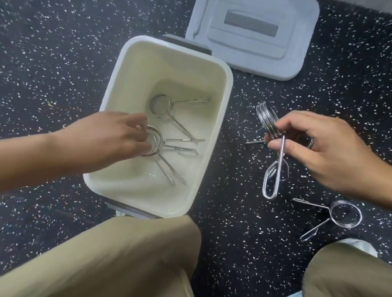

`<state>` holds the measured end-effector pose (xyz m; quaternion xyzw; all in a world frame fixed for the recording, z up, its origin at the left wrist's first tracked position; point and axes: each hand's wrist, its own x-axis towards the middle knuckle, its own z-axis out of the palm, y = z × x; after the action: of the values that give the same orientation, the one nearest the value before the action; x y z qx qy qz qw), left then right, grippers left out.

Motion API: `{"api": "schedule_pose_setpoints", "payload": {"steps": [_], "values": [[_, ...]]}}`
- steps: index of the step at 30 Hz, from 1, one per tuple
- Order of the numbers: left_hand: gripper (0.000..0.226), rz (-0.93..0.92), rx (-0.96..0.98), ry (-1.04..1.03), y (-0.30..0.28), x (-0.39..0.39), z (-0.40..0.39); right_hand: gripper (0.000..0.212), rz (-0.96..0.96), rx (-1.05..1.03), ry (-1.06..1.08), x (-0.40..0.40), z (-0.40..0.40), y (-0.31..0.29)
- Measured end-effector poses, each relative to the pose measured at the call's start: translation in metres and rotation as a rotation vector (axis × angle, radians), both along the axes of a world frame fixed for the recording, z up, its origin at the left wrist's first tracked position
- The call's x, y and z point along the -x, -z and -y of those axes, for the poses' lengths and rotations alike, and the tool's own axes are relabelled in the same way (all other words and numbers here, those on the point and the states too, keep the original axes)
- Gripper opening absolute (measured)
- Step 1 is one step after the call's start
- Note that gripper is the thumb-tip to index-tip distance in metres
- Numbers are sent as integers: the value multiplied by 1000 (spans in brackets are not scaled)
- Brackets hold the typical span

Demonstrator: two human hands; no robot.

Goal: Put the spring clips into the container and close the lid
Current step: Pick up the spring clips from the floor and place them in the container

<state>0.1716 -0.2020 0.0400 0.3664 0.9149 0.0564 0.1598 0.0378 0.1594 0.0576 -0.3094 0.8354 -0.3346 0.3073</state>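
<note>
Holding two spring clips (163, 137), open container (219, 70), lid (300, 42) beside it

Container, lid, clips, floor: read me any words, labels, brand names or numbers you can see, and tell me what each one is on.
None can be read.
container: plain walls, no print.
lid: only a blank grey recessed panel, no legible text.
spring clips, one in the right hand: bare metal, no markings visible.

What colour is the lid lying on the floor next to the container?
The lid is light grey, with a darker grey rectangular recess in its middle, seen clearly in the head view.
</note>
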Motion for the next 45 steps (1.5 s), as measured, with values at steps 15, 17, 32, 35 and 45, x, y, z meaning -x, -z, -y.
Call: {"api": "schedule_pose_setpoints", "payload": {"steps": [15,17,32,35,45], "values": [[19,-93,325,206,52,0,-9,20,-60,26,-20,-2,15,-1],[24,-40,368,185,58,-5,-10,24,-75,37,-33,-2,18,-2],[9,28,370,-217,59,-18,-25,19,-178,129,-227,19,65,-28],[19,-1,331,-367,60,-16,-43,20,-198,122,-326,26,90,-37],[17,14,323,-339,74,-16,-54,20,-429,9,-674,40,185,-24]]}}
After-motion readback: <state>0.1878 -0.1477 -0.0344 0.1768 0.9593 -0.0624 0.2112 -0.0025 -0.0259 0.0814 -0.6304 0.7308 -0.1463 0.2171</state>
